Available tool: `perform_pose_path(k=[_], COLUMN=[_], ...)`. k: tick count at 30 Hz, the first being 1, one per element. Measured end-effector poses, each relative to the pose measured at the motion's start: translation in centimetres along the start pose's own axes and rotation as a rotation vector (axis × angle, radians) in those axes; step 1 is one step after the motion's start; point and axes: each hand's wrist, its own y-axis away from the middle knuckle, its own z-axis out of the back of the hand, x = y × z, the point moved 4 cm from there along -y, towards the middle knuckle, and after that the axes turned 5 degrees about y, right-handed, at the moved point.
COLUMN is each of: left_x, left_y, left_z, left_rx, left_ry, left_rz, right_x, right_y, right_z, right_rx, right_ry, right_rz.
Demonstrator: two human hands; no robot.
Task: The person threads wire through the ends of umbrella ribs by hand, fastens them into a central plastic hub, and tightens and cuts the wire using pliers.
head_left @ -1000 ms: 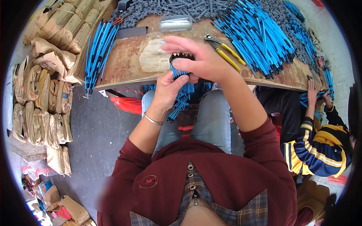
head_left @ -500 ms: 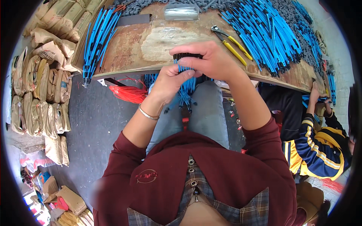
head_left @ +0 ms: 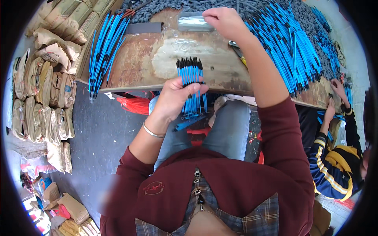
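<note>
My left hand grips a bundle of thin blue rods with black tips, held upright in front of the table edge. The rods' lower ends hang over my lap. My right hand is stretched across the table to a stack of clear plastic sleeves. Its thumb and fingers are closed at the stack's right end; whatever lies between them is too small to make out. Under my right forearm are pliers with yellow handles, partly hidden.
Blue rods lie heaped on the table's right and left. Small grey parts cover its far side, near a dark flat strip. Brown packages stand stacked at left. A co-worker's hands handle rods at right.
My right hand has left the bundle's top and moved away to the plastic sleeves. The bundle's black tips now show, with my left hand alone holding it. The co-worker's arms have shifted.
</note>
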Motion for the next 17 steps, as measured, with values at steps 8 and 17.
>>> perform_pose_path(k=[8,17], left_x=[-0.6,-0.1], left_y=[-0.7,-0.8], left_z=[0.3,0.8], left_rx=[-0.007,0.043], left_ry=[0.08,0.162], left_rz=[0.149,0.149], right_x=[-0.4,-3.3], right_y=[-5.0,-4.3], right_z=[-4.0,-4.6], right_rx=[0.239,-0.089], right_ry=[0.415,0.3], right_rz=[-0.017,-0.005])
